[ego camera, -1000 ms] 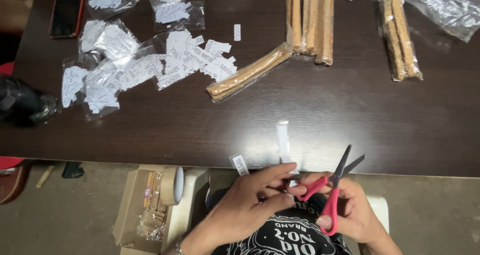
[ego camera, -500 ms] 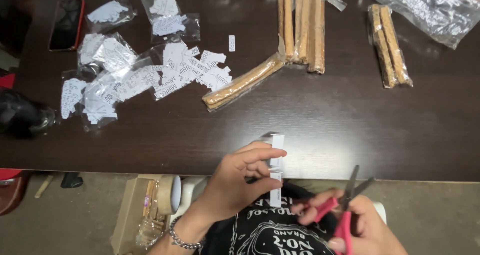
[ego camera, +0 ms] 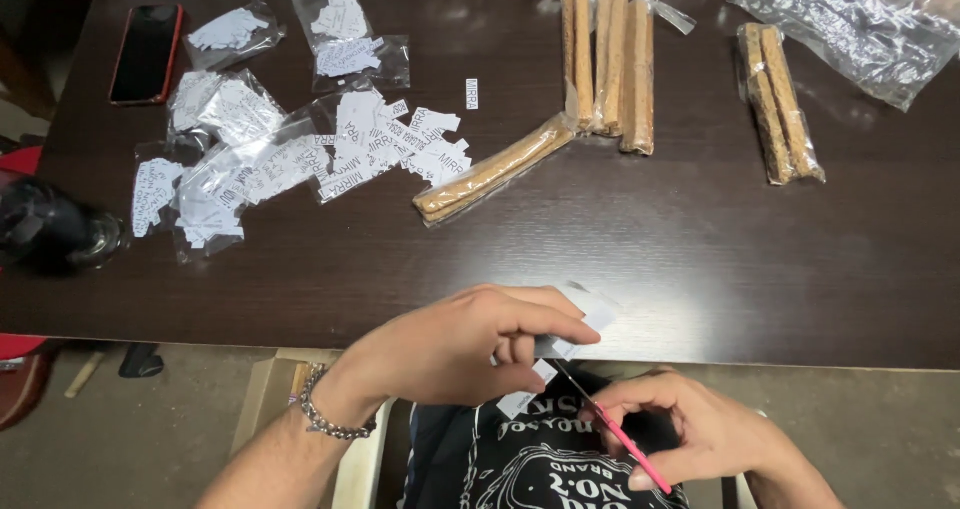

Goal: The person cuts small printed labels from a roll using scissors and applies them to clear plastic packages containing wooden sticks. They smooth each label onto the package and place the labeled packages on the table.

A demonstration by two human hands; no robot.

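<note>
My left hand (ego camera: 460, 344) pinches a white paper strip (ego camera: 590, 314) over the near edge of the dark wooden table (ego camera: 640, 259). Another bit of the strip shows below the fingers. My right hand (ego camera: 700, 434) grips red-handled scissors (ego camera: 610, 429), whose blades point up and left into the paper by my left fingers. Both hands hover above my lap, just in front of the table edge.
A heap of cut white paper labels and small clear bags (ego camera: 290, 149) lies at the left. Bagged brown sticks (ego camera: 605, 64) and another stick pack (ego camera: 780, 104) lie further back. A phone (ego camera: 147, 54) rests at far left, a dark bottle (ego camera: 45, 231) beside the edge.
My left hand has turned the paper strip from upright to low and flat. My right hand brought the scissors up so the blades meet the paper.
</note>
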